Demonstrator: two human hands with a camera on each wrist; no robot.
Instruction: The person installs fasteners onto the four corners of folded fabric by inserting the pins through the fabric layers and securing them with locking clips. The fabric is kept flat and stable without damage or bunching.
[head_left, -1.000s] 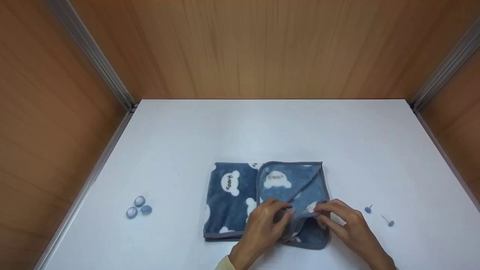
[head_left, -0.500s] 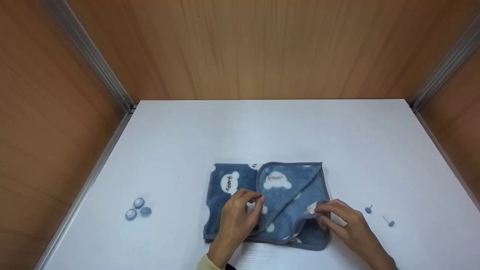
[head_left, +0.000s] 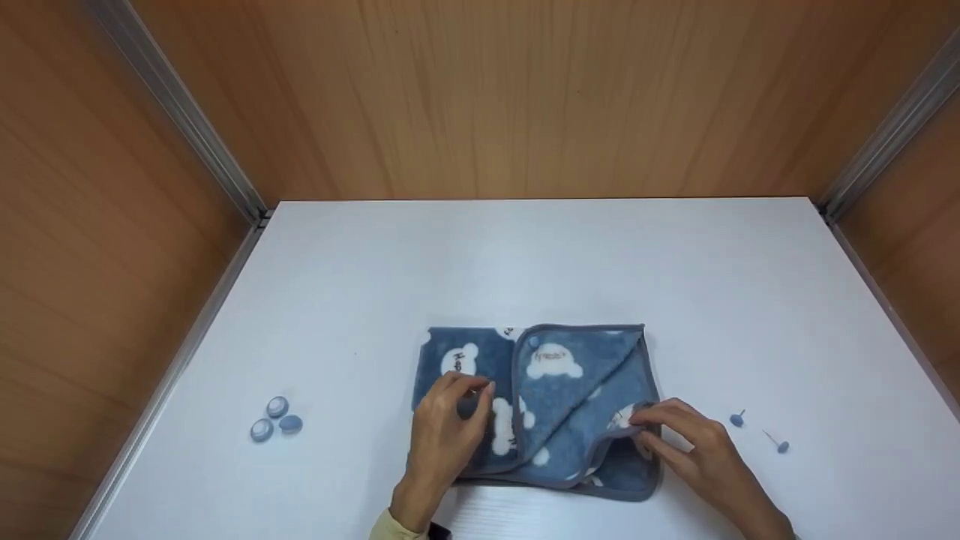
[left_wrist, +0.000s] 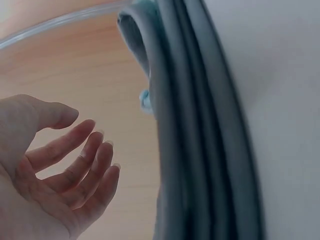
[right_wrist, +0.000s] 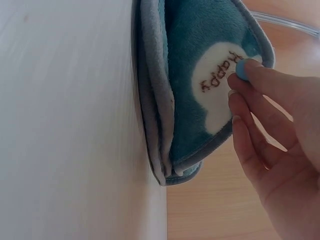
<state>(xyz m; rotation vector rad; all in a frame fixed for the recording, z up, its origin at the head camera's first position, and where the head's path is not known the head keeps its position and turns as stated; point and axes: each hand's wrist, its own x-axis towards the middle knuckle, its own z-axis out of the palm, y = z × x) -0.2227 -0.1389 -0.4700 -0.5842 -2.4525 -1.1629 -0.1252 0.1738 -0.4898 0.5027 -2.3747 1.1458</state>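
Note:
A folded blue blanket (head_left: 570, 405) with white bear shapes lies on the table, its grey-edged layers stacked. At its near right part, my right hand (head_left: 697, 442) pinches a round blue-headed pin (right_wrist: 242, 69) between thumb and forefinger, against a raised flap of the blanket. Whether the pin's point passes through the cloth is hidden. My left hand (head_left: 442, 435) hovers by the blanket's left part, fingers loosely bent and holding nothing, as the left wrist view shows. Another blue round head (head_left: 534, 341) sits at the flap's far corner.
Two blue-headed pins (head_left: 782, 447) lie on the table to the right of my right hand. Three round blue caps (head_left: 277, 406) are grouped at the left. Wooden panels (head_left: 525, 97) enclose the white table (head_left: 525, 255) at the back and sides.
My left hand has let go of the blanket flap near the middle and moved left. The flap's near part now lies flatter. My right hand has stayed in place.

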